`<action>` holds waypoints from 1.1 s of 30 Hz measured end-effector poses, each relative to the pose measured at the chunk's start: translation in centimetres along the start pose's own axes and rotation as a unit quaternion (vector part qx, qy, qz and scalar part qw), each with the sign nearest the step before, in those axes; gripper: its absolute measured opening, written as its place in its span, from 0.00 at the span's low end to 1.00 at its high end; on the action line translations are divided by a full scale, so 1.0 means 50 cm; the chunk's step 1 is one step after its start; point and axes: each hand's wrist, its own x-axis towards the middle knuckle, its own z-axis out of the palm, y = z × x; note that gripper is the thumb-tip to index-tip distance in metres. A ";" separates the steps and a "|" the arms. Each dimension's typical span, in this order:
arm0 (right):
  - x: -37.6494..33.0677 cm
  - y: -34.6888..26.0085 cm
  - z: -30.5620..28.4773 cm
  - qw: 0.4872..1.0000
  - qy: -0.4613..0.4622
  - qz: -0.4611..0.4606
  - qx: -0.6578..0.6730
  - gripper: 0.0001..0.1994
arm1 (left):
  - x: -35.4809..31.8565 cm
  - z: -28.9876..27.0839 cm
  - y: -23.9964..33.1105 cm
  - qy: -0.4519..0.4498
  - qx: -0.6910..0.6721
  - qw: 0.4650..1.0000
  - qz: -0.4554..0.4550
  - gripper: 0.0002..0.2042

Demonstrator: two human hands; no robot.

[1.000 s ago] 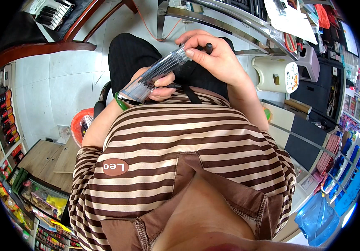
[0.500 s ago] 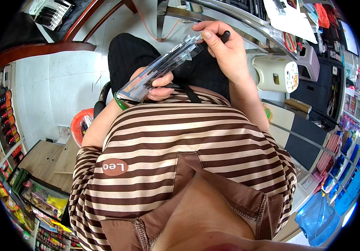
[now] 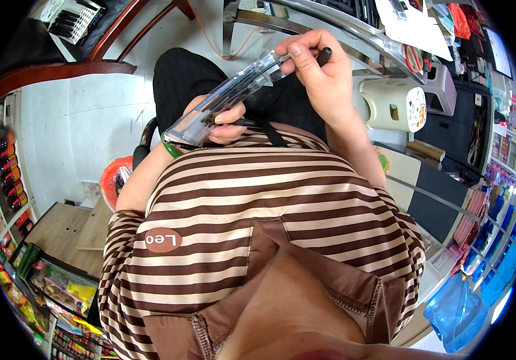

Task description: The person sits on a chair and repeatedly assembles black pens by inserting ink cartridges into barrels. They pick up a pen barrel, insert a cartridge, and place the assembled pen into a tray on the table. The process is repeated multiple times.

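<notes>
Above our striped shirt (image 3: pixel 258 204), the clear pen packet (image 3: pixel 228 99) slants between both hands: left hand (image 3: pixel 219 117) curled around its lower end, right hand (image 3: pixel 318 69) pinching what seems a black pen (image 3: pixel 324 57) at its upper end.

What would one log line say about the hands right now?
left hand: holds clear pen pack | right hand: pinches black pen at pack's top

Shirt (image 3: pixel 258 204): brown and cream horizontal stripes, with a brown oval patch on the chest. Trousers (image 3: pixel 186 78): black. Pen case (image 3: pixel 228 96): clear plastic, dark pens inside. Pen (image 3: pixel 324 56): black. Bangle (image 3: pixel 171 149): green. Kettle (image 3: pixel 393 105): cream. Water bottle (image 3: pixel 456 312): blue. Floor (image 3: pixel 78 120): pale grey tiles. Bin (image 3: pixel 114 180): red-orange.
</notes>
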 end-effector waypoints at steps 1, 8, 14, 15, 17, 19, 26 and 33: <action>-0.001 -0.004 -0.001 1.000 0.007 0.013 -0.003 0.04 | -0.006 -0.009 -0.004 0.006 0.001 1.000 0.003 0.17; 0.004 0.000 -0.008 0.997 0.058 -0.050 0.004 0.05 | -0.015 -0.020 -0.005 0.011 0.008 1.000 0.003 0.17; 0.016 -0.013 -0.041 0.983 0.158 -0.016 0.097 0.06 | -0.011 -0.033 0.004 -0.047 0.015 0.999 -0.018 0.15; 0.020 -0.012 -0.060 0.977 0.176 -0.030 0.120 0.07 | -0.008 -0.029 0.005 -0.053 0.010 0.998 -0.016 0.14; 0.023 -0.018 -0.082 0.957 0.234 -0.043 0.164 0.07 | 0.003 -0.015 0.008 -0.064 -0.002 0.998 -0.014 0.14; 0.022 -0.029 -0.104 0.955 0.227 -0.062 0.181 0.06 | 0.002 -0.017 0.010 -0.070 0.007 0.997 -0.014 0.14; -0.009 -0.047 -0.042 0.972 -0.110 0.034 -0.204 0.13 | 0.000 -0.001 0.012 -0.030 0.013 0.999 -0.002 0.15; -0.006 -0.039 -0.019 0.965 -0.146 0.065 -0.207 0.14 | 0.007 0.013 0.011 -0.024 0.006 1.000 0.015 0.15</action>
